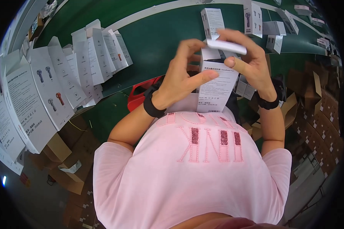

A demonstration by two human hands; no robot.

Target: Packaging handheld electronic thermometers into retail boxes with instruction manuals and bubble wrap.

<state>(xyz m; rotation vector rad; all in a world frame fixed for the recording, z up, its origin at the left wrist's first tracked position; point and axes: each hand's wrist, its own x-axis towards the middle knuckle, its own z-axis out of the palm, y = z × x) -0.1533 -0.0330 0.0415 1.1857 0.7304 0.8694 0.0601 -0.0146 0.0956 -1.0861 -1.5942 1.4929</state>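
A tall white carton [218, 89] with printed text on its front stands upright before my chest, its top end open and dark inside. My left hand [181, 78] grips its left side, thumb across the front face and fingers behind. Curled over the top from the right, my right hand [252, 57] has its thumb near the front upper edge. Between its fingers and thumb is a flat white piece with a rounded edge [227, 46]; whether it is the carton's lid flap or a separate item, I cannot tell. Another white carton [213, 23] stands just beyond my hands.
Several white cartons [46, 84] with raised flaps stand in a row on the left of the green table [156, 34]. More cartons [253, 19] are at the far right. A red stool or bin [138, 97] sits under the table edge. Brown cardboard boxes [321, 126] are stacked at right.
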